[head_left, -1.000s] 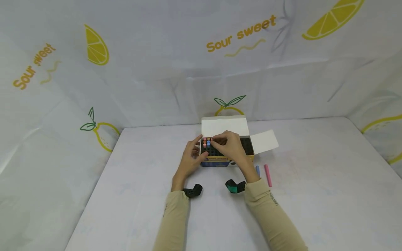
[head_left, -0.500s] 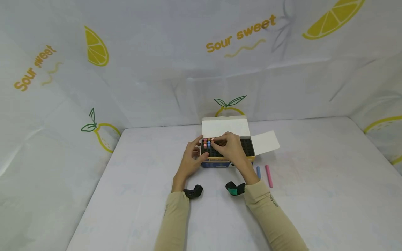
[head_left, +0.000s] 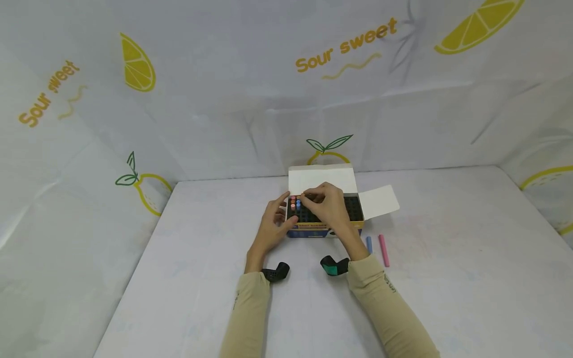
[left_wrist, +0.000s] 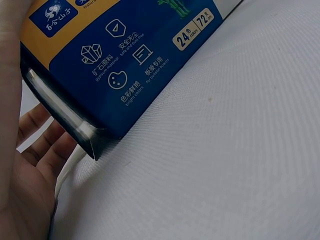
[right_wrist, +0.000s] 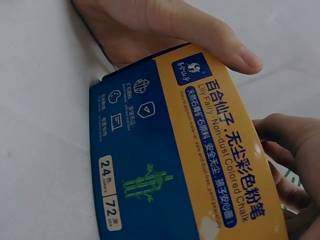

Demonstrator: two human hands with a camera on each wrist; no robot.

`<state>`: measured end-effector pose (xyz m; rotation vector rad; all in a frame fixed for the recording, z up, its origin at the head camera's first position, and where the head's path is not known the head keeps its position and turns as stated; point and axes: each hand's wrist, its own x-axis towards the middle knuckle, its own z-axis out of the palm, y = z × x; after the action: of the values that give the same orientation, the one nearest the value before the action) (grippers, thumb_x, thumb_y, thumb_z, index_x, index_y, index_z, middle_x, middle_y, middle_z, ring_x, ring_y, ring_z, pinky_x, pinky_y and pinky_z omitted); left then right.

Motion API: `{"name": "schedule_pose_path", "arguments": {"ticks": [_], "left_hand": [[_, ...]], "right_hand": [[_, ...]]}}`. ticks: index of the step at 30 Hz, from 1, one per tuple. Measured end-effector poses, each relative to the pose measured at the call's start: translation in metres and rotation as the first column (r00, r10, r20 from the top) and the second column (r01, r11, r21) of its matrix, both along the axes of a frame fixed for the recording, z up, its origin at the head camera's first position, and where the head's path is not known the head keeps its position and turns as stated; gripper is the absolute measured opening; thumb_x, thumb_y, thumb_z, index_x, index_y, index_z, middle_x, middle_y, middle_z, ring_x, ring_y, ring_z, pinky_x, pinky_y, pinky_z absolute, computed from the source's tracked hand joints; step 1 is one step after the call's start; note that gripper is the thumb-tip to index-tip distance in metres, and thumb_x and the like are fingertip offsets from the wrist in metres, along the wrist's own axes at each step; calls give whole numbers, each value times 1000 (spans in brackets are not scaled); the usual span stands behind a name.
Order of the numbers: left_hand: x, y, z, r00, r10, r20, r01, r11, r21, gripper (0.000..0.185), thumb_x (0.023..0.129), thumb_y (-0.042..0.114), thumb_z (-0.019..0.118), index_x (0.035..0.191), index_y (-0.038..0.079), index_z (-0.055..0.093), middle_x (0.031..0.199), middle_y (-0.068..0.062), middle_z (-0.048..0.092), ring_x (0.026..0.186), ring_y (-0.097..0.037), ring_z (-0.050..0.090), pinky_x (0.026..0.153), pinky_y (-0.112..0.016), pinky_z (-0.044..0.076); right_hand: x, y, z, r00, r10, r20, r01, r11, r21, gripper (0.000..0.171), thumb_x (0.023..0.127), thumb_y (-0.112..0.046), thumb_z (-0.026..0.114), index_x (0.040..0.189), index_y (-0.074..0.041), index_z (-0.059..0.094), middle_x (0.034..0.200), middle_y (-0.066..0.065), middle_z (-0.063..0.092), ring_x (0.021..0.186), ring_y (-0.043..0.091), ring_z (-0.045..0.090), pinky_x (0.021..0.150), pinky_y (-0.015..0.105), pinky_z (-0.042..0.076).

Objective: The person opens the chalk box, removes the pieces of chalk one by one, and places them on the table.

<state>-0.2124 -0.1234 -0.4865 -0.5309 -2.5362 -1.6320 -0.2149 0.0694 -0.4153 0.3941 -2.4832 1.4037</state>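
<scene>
An open chalk box (head_left: 313, 229) with a blue and yellow front stands mid-table, its black grid holding several pink, orange and blue sticks (head_left: 295, 203) at the left end. My left hand (head_left: 281, 213) grips the box's left end, thumb on the front edge. My right hand (head_left: 310, 197) hovers over the grid, fingertips pinched on a chalk stick in the back row that they mostly hide. The left wrist view shows the box corner (left_wrist: 130, 65) against my palm (left_wrist: 25, 175). In the right wrist view, the box front (right_wrist: 165, 165) sits between my left thumb (right_wrist: 210, 35) and curled right fingers (right_wrist: 292, 145).
A blue chalk (head_left: 369, 244) and a pink chalk (head_left: 383, 250) lie loose on the white table just right of the box. The box's back lid (head_left: 320, 179) stands up and a side flap (head_left: 378, 201) sticks out right. Lemon-print cloth walls enclose the table.
My right fingertips have shifted slightly toward the back of the grid. The left hand and the box have stayed put.
</scene>
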Motion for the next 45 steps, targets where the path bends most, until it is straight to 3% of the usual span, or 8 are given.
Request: {"name": "schedule_pose_path", "arguments": {"ticks": [5,14,21,30,34,38,42,45], "left_hand": [[0,1,0,1000,-6,3,6,1000,5,98,82,87,53,158,26,39,134,-18,49,105,-24,54,92,-38,51],[1,4,2,1000,-7,17,7,1000,4,95,83,85,55,158,30,38,133,-17,50,105,-24,56,92,-37,52],[0,5,3,1000,-4,12,4,1000,-6,99,81,88,53,158,29,39,133,-17,50,103,-24,57,90,-35,51],[0,4,3,1000,-1,17,1,1000,-11,103,79,92,49,159,28,38,133,-19,50,101,-24,56,89,-36,50],[-1,3,3,1000,0,11,0,1000,-17,100,81,89,51,159,29,37,134,-18,50,101,-23,54,88,-36,49],[-1,1,3,1000,-1,14,1,1000,-6,95,84,84,55,159,29,38,134,-17,50,100,-21,51,89,-37,48],[0,0,3,1000,2,16,-2,1000,-4,91,85,82,57,158,31,38,133,-16,49,99,-20,50,89,-37,47],[0,0,3,1000,-1,11,2,1000,-16,87,87,79,57,158,33,38,132,-14,49,99,-19,49,89,-36,47]], "right_hand": [[0,1,3,1000,6,23,-6,1000,18,21,89,-14,80,103,2,80,91,19,67,77,30,70,68,35,59],[-1,2,12,998,-34,-48,32,999,-24,19,91,-15,78,101,2,81,89,18,67,73,30,70,63,28,55],[4,4,25,996,-49,-79,43,996,-76,20,91,-14,78,100,3,80,91,20,65,76,32,73,70,42,61],[20,17,42,992,-48,-121,35,993,-112,19,88,-11,80,98,6,80,92,20,66,77,34,73,77,46,63],[32,29,48,990,-37,-134,25,996,-87,15,87,-8,80,96,4,81,92,19,66,75,31,72,73,31,61],[43,44,51,993,-22,-118,16,998,-56,13,88,-9,80,96,1,81,90,15,66,74,18,71,69,15,53],[53,61,53,997,15,-79,-18,999,-35,10,89,-10,79,94,-2,82,91,12,65,76,2,66,69,16,53],[61,74,56,999,34,-32,-34,999,-14,7,89,-11,79,92,-6,82,90,8,66,80,-3,63,74,17,54]]}}
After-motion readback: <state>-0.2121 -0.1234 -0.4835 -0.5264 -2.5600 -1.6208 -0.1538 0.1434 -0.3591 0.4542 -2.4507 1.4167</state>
